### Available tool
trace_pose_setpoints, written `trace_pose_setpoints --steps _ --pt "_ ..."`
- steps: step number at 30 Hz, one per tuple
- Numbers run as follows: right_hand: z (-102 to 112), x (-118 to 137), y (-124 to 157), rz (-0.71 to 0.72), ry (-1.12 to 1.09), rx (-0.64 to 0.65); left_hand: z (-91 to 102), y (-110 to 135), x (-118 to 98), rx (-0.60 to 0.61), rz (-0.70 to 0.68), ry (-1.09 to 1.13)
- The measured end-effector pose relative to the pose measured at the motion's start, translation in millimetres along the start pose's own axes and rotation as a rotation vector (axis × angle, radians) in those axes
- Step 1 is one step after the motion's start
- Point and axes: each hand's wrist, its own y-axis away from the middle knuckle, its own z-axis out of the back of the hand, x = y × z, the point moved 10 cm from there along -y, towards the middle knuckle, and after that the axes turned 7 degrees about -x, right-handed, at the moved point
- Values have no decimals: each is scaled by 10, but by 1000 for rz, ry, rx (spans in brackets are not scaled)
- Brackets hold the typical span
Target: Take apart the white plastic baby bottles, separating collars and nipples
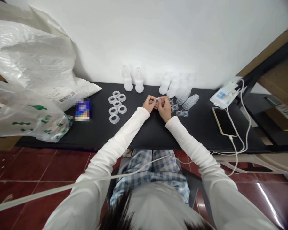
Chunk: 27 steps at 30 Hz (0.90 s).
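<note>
At the centre of the frame, two bare hands meet above the bench (153,134), left hand (149,103) and right hand (165,108) both with fingers closed on a small clear piece (157,101), its shape partly hidden by the grip. Between them and the bench's front edge, which crosses the lower middle, lies open black surface; more opens toward the phone (224,121) at right, its cable looping past that edge. Left of centre, the clear rings (117,103) sit apart from the left hand, with room between. The back edge runs along the wall, where two white bottles (139,85) stand upright under clear domed tops. Further right are more white bottles (174,87), closely grouped; I can't tell what any hold. Nested clear covers (191,102) and small clear tabbed discs (185,113) crowd just beside the right hand. Bulky plastic bags (33,57) fill the upper left, contents hidden.
</note>
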Motion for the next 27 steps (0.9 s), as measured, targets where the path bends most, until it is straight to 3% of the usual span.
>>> trace_pose_setpoints --steps 9,27 --pt "31 138 -58 114 102 27 -64 -2 2 50 -50 82" --pt "-32 163 2 94 51 79 -28 58 -104 14 -105 13"
